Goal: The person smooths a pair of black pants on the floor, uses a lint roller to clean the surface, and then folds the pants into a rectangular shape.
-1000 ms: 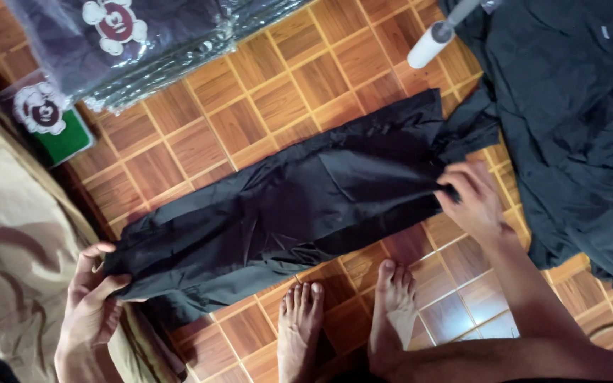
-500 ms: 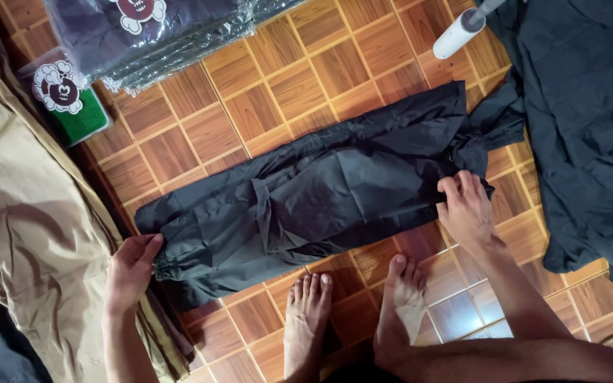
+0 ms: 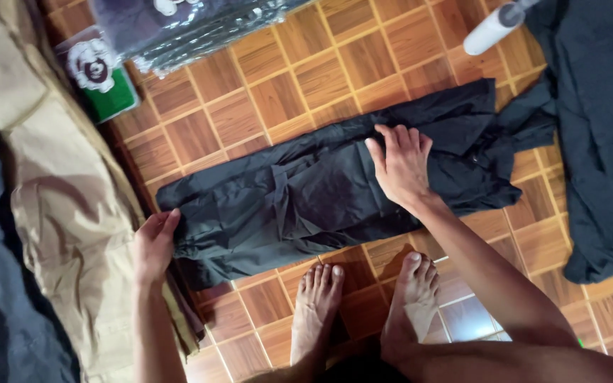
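Note:
A black garment [image 3: 306, 198], folded into a long strip, lies slantwise on the wooden tiled floor [image 3: 321, 78]. My right hand [image 3: 400, 164] rests flat on its upper middle, fingers spread, holding nothing. My left hand [image 3: 155, 243] touches the strip's left end with its fingers extended along the edge. My two bare feet [image 3: 363, 305] stand just below the garment.
A pile of dark clothing [image 3: 597, 128] lies at the right. A white lint roller [image 3: 494, 27] sits at the top right. Bagged dark shirts [image 3: 193, 21] and a green packet [image 3: 104, 81] lie at the top left. Tan fabric [image 3: 65, 206] covers the left side.
My right hand left the garment's right end and moved left onto its middle, laid flat. My left hand let go of the left end and now rests against it.

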